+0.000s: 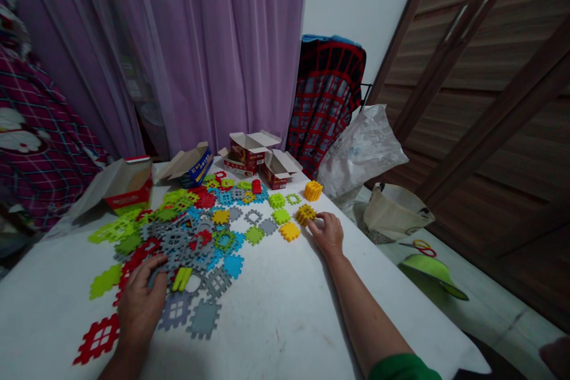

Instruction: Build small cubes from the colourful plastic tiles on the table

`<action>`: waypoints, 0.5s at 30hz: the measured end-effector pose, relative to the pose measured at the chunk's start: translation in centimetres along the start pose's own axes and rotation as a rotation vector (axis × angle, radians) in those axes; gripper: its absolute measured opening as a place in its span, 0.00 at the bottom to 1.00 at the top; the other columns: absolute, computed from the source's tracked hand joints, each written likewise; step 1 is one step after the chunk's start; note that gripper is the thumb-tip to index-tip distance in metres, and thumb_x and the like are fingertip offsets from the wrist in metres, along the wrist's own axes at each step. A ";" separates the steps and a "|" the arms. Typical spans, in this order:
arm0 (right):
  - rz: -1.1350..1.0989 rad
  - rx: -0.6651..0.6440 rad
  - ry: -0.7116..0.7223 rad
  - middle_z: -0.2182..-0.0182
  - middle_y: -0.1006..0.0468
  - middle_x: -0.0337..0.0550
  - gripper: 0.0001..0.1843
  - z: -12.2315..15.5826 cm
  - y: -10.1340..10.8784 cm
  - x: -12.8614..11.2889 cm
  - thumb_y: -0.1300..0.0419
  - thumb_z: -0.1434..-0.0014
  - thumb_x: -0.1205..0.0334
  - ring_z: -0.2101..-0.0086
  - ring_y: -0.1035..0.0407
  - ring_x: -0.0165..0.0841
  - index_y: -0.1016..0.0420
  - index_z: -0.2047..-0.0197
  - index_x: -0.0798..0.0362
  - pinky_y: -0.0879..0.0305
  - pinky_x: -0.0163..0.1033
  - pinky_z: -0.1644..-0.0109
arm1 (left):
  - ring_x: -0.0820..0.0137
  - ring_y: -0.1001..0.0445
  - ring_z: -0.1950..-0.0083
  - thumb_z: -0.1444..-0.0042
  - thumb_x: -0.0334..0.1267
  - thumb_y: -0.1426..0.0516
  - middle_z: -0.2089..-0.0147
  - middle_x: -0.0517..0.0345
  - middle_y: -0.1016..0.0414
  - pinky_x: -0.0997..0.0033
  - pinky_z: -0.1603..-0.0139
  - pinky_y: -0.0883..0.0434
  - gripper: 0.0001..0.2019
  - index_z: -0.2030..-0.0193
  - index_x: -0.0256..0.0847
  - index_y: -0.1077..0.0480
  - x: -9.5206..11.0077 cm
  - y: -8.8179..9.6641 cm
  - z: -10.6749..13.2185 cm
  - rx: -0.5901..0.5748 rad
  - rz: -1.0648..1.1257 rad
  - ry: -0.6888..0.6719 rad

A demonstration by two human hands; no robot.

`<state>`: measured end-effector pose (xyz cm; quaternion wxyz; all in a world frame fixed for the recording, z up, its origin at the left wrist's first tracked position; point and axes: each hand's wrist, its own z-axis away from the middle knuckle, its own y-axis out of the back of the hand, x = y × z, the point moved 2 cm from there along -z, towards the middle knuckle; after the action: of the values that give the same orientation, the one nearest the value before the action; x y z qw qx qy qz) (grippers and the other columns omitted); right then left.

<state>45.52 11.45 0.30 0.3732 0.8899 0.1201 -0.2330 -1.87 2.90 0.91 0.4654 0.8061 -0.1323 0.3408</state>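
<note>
My left hand (pixel 141 304) lies palm-down on the near edge of a spread of flat plastic waffle tiles (pixel 198 231) in grey, red, blue and green, on a white table (pixel 271 320). Its fingers rest on a grey tile (pixel 176 243). My right hand (pixel 328 235) reaches to the right of the spread, its fingertips against a small yellow cube of joined tiles (pixel 305 214). A second yellow cube (pixel 313 190) stands farther back. A flat yellow tile (pixel 290 231) lies just left of my right fingers.
Several opened red-and-white cardboard boxes (pixel 249 151) and a blue box (pixel 196 165) stand at the table's far edge. Beyond the right edge are a white plastic bag (pixel 360 151), a canvas tote (pixel 394 211), scissors (pixel 418 247) and a green cap (pixel 434 272).
</note>
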 end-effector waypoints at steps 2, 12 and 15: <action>0.003 -0.011 -0.006 0.62 0.23 0.49 0.17 0.0 0.0 0.0 0.42 0.44 0.46 0.60 0.33 0.41 0.26 0.64 0.52 0.39 0.45 0.53 | 0.60 0.25 0.51 0.43 0.49 0.49 0.43 0.55 0.25 0.60 0.54 0.28 0.19 0.50 0.48 0.25 0.0 0.0 0.0 -0.003 0.002 0.004; -0.009 -0.024 -0.023 0.62 0.23 0.49 0.16 0.0 0.1 -0.1 0.42 0.44 0.47 0.60 0.33 0.41 0.26 0.64 0.51 0.39 0.45 0.53 | 0.57 0.26 0.46 0.44 0.47 0.49 0.45 0.52 0.24 0.55 0.46 0.29 0.18 0.53 0.45 0.24 1.7 0.3 0.4 0.042 0.041 0.016; -0.004 -0.035 -0.028 0.62 0.23 0.49 0.16 0.0 0.2 -0.2 0.42 0.45 0.47 0.60 0.33 0.41 0.26 0.63 0.52 0.39 0.45 0.54 | 0.58 0.26 0.47 0.44 0.47 0.50 0.45 0.52 0.24 0.56 0.48 0.28 0.18 0.53 0.45 0.24 2.1 0.3 0.5 0.043 0.038 0.026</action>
<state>45.41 11.30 0.53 0.3898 0.8797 0.1208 -0.2439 -0.28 2.51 2.40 0.4431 0.8087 -0.1342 0.3629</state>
